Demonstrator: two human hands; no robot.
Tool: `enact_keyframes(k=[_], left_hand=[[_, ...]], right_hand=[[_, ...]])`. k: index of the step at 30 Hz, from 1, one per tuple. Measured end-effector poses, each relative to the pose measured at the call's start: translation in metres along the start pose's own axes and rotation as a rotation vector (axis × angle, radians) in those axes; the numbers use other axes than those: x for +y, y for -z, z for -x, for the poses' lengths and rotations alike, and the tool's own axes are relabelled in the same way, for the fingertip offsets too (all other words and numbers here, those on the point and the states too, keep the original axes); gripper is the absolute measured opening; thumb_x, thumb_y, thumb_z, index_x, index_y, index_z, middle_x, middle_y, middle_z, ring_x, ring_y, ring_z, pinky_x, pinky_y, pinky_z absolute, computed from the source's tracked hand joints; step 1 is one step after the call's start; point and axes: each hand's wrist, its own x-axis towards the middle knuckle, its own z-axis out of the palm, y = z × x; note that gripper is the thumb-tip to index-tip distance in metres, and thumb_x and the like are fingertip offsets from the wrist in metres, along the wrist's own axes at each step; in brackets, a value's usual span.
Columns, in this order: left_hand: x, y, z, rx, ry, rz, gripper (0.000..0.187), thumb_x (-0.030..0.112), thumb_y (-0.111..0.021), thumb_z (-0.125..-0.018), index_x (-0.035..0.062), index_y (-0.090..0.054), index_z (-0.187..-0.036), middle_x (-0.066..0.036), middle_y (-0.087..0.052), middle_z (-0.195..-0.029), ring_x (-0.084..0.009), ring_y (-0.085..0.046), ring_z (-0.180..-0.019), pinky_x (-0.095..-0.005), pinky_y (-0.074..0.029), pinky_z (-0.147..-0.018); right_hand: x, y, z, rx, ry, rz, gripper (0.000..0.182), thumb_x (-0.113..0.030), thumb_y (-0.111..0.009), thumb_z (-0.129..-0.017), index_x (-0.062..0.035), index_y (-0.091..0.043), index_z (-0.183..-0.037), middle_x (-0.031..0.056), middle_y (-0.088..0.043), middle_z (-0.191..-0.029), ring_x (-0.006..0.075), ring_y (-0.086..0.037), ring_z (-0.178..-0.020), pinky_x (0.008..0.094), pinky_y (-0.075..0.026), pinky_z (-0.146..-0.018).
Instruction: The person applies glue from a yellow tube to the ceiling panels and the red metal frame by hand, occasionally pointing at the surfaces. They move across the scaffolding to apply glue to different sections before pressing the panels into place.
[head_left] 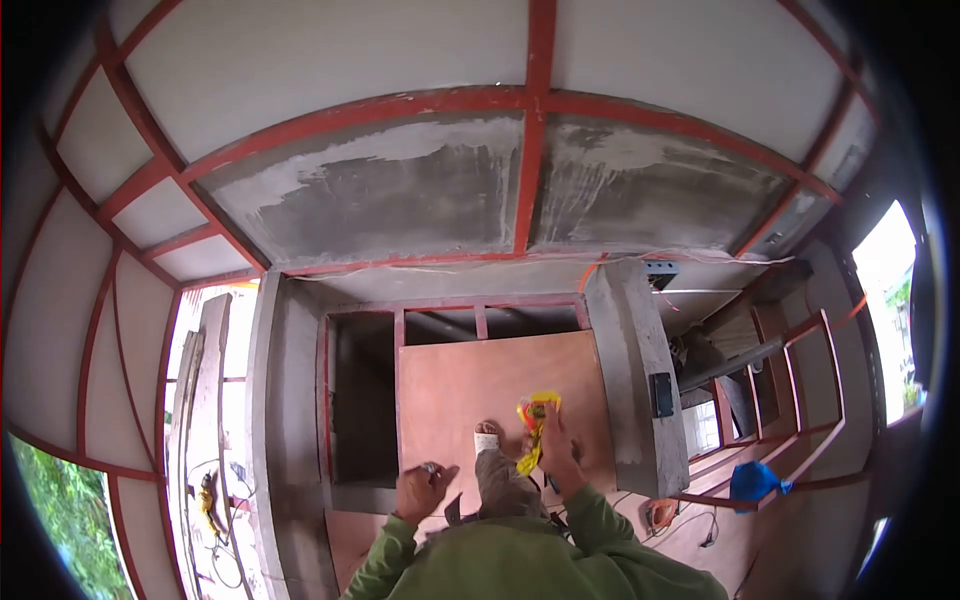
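My right hand [556,452] is closed around a yellow tool with red and orange parts [533,425], held against a reddish plywood panel [470,385] set in a red metal frame. A yellow strap or tape hangs down from the tool. My left hand [423,487] is lower left, fingers closed on a small dark metal piece [431,467]; what it is cannot be made out. My foot in a white sandal [487,437] rests on the panel between the hands. Green sleeves cover both arms.
A grey concrete column [630,370] with a black box [662,393] stands right of the panel. An open dark bay [362,400] lies left of it. Red steel framing [530,110] with white boards spans above. A blue object [752,482] and cables lie lower right.
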Motion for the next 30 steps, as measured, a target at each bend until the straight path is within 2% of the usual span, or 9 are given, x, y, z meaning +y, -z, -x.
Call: enact_keyframes(k=[4,7,9,13,16,19,25,28,30], left_hand=[[-0.006,0.018,-0.087,0.159,0.057,-0.008,0.032,0.022,-0.073,-0.079,-0.0007,-0.061,-0.062,-0.014,-0.051,-0.048,-0.0279,-0.054,-0.042,-0.0346,-0.040,-0.041],[-0.022,0.025,-0.137,0.252,0.175,0.011,0.031,0.022,-0.072,-0.081,-0.0016,-0.062,-0.064,-0.012,-0.052,-0.049,-0.0233,-0.053,-0.042,-0.0339,-0.040,-0.042],[-0.028,0.031,-0.169,0.260,0.163,0.010,0.030,0.022,-0.071,-0.081,-0.0019,-0.062,-0.065,-0.012,-0.054,-0.050,-0.0227,-0.054,-0.043,-0.0335,-0.040,-0.043],[-0.031,0.046,-0.248,0.243,0.083,-0.028,0.029,0.022,-0.071,-0.081,-0.0014,-0.062,-0.067,-0.012,-0.054,-0.052,-0.0235,-0.054,-0.044,-0.0335,-0.041,-0.044],[-0.034,0.062,-0.325,0.369,-0.050,-0.011,0.026,0.021,-0.071,-0.082,-0.0007,-0.062,-0.070,-0.012,-0.053,-0.052,-0.0230,-0.052,-0.045,-0.0343,-0.041,-0.045],[-0.022,0.094,-0.414,0.416,-0.125,-0.067,0.023,0.020,-0.070,-0.082,0.0000,-0.062,-0.072,-0.014,-0.055,-0.054,-0.0215,-0.053,-0.046,-0.0340,-0.041,-0.047],[-0.014,0.150,-0.602,0.741,-0.493,-0.070,0.020,0.019,-0.068,-0.084,0.0042,-0.062,-0.072,-0.009,-0.058,-0.057,-0.0202,-0.054,-0.048,-0.0320,-0.042,-0.049],[-0.009,0.168,-0.680,0.803,-0.498,-0.028,0.024,0.020,-0.067,-0.086,0.0029,-0.061,-0.070,-0.008,-0.059,-0.058,-0.0183,-0.055,-0.048,-0.0321,-0.042,-0.049],[-0.006,0.174,-0.718,0.888,-0.502,0.016,0.029,0.023,-0.066,-0.088,0.0001,-0.061,-0.071,-0.009,-0.059,-0.058,-0.0175,-0.055,-0.049,-0.0318,-0.042,-0.048]], right_hand=[[-0.060,-0.027,-0.081,0.055,0.211,0.153,0.027,-0.035,-0.046,-0.097,-0.0085,-0.050,-0.098,0.0071,-0.055,-0.061,0.0141,-0.051,-0.038,0.0284,-0.042,-0.033],[-0.109,-0.061,-0.112,0.075,0.328,0.287,0.029,-0.041,-0.048,-0.096,-0.0120,-0.049,-0.097,0.0044,-0.055,-0.064,0.0126,-0.051,-0.044,0.0267,-0.043,-0.038],[-0.130,-0.077,-0.132,0.038,0.369,0.299,0.025,-0.035,-0.047,-0.097,-0.0106,-0.048,-0.100,0.0049,-0.056,-0.067,0.0126,-0.051,-0.044,0.0265,-0.043,-0.039],[-0.168,-0.118,-0.157,0.016,0.464,0.325,0.021,-0.028,-0.045,-0.098,-0.0088,-0.046,-0.104,0.0054,-0.055,-0.067,0.0120,-0.052,-0.045,0.0246,-0.042,-0.040],[-0.187,-0.143,-0.184,0.036,0.562,0.323,0.018,-0.022,-0.044,-0.096,-0.0059,-0.046,-0.104,0.0081,-0.055,-0.071,0.0144,-0.050,-0.040,0.0261,-0.042,-0.036],[-0.225,-0.183,-0.202,0.106,0.515,0.325,0.019,-0.023,-0.044,-0.096,-0.0060,-0.047,-0.103,0.0079,-0.055,-0.070,0.0144,-0.050,-0.040,0.0258,-0.042,-0.035],[-0.314,-0.278,-0.245,0.097,0.715,0.262,0.020,-0.028,-0.046,-0.095,-0.0088,-0.051,-0.102,0.0061,-0.055,-0.065,0.0120,-0.049,-0.039,0.0248,-0.039,-0.034],[-0.354,-0.323,-0.287,0.095,0.772,0.303,0.023,-0.032,-0.047,-0.096,-0.0113,-0.052,-0.104,0.0054,-0.055,-0.062,0.0113,-0.048,-0.040,0.0248,-0.039,-0.035],[-0.375,-0.353,-0.311,0.219,0.775,0.355,0.025,-0.034,-0.048,-0.096,-0.0112,-0.052,-0.106,0.0064,-0.055,-0.062,0.0124,-0.049,-0.040,0.0261,-0.039,-0.035]])
